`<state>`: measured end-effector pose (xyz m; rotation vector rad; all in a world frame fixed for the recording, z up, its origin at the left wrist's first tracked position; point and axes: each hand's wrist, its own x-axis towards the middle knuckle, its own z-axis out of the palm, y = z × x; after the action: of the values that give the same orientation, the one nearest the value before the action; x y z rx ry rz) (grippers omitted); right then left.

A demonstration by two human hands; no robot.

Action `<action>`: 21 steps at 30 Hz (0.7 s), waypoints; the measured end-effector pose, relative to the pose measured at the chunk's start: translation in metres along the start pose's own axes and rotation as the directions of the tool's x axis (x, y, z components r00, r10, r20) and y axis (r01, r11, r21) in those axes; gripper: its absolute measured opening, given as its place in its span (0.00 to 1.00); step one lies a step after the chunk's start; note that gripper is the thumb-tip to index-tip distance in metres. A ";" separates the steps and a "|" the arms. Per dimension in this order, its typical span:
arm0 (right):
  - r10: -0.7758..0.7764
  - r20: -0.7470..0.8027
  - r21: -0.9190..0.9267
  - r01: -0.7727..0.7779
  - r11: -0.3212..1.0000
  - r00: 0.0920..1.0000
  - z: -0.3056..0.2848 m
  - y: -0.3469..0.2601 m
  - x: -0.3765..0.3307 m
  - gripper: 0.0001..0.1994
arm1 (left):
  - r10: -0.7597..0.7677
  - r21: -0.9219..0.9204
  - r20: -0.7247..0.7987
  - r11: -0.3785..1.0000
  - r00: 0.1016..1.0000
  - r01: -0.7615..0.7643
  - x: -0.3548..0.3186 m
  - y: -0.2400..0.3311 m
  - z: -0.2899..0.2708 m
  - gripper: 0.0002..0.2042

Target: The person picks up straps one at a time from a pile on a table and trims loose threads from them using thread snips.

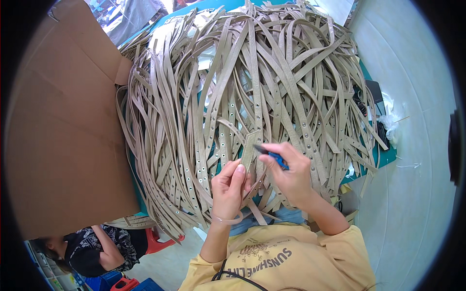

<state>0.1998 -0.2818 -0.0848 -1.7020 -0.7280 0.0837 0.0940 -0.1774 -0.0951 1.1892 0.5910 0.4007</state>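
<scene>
A huge heap of tan punched straps [252, 87] covers the green table [388, 156] in front of me, with a big sheet of brown cardboard [63, 131] lying to its left. My left hand [228, 189] pinches one strap end [249, 148] between thumb and fingers, holding its pointed tip upright over the near edge of the heap. My right hand [291, 172] is closed around a small blue-handled tool [273, 154], whose dark tip touches that strap. Another person sits low at my left.
</scene>
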 end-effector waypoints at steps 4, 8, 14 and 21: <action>-0.127 0.093 -0.125 0.138 0.982 0.988 0.003 0.002 -0.009 0.13 | -0.039 -0.094 -0.029 0.995 0.999 0.037 0.003 0.003 0.003 0.11; -0.186 0.112 -0.145 0.201 0.969 0.976 0.006 0.003 -0.010 0.13 | 0.060 0.039 0.019 0.997 0.998 -0.061 0.003 -0.003 0.002 0.11; -0.227 0.123 -0.165 0.245 0.955 0.966 0.005 0.004 -0.006 0.10 | 0.126 0.126 0.007 0.984 0.992 -0.126 0.002 -0.006 0.001 0.11; -0.136 0.085 -0.160 0.148 0.976 0.987 0.002 0.011 -0.003 0.11 | -0.080 -0.090 0.013 0.993 0.997 0.081 -0.002 0.004 0.002 0.13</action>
<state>0.2010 -0.2822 -0.0963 -1.8066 -0.9311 -0.0153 0.0942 -0.1790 -0.0907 1.0763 0.6043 0.3497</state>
